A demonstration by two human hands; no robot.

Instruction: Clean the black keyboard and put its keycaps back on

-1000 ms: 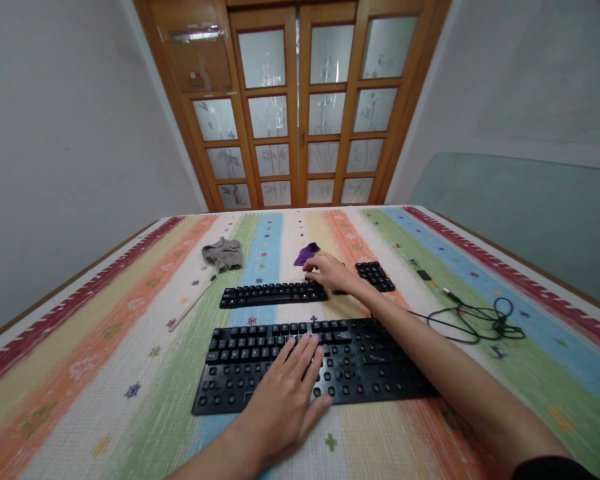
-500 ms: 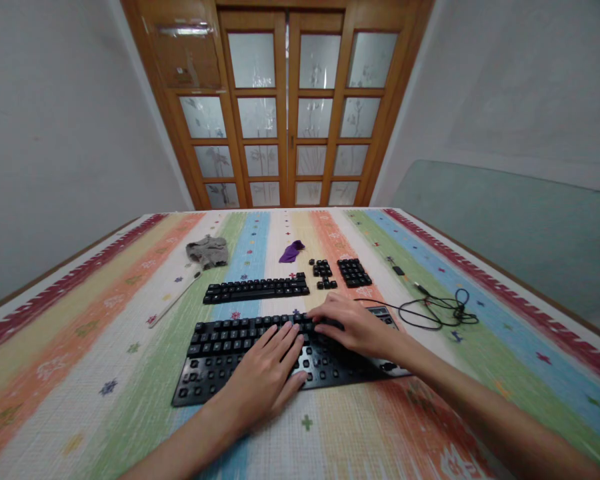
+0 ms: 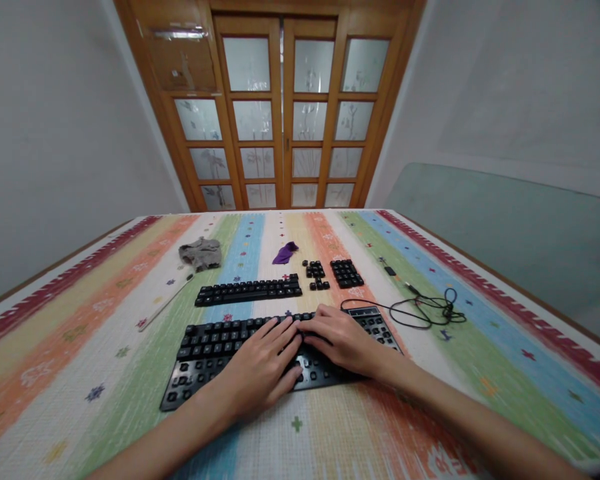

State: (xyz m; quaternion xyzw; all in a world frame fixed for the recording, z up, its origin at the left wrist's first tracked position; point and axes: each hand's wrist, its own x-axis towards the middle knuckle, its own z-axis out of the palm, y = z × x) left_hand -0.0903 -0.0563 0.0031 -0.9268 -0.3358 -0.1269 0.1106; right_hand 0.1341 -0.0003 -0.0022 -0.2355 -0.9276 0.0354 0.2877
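Since the frame one second back, the right hand (image 3: 343,340) is sitting nearer, having come from beside the far loose caps to the keyboard (image 3: 200,373); the left hand (image 3: 260,370) is staying on the keys. Nearest, the striped cloth (image 3: 320,433) is lying under everything. The left hand is resting flat and released, fingers stretched and close together. The right hand is bending its fingers down at the far rows, right beside the left fingertips; whether it is gripping a cap, cannot tell. The keyboard is lying below both hands, its long axis running left to right, right end slightly farther off, near edge facing the person. It is showing glossy black; its far left rows are carrying seated keycaps (image 3: 210,338), while the near rows and the right-hand block are exposing bare switch posts. At right, a black cable (image 3: 415,313) is running from the far edge into loose coils. Beyond the keyboard, a long block of loose caps (image 3: 247,291) is lying roughly parallel to it; a pale stick (image 3: 165,303) with a dark tip is slanting at left. Farther, a small cap cluster (image 3: 315,269) and a number-pad group (image 3: 347,274) are lying side by side. Farthest on the cloth, a grey rag (image 3: 203,255) is lying crumpled at left, a purple cloth (image 3: 285,253) nearer the middle.
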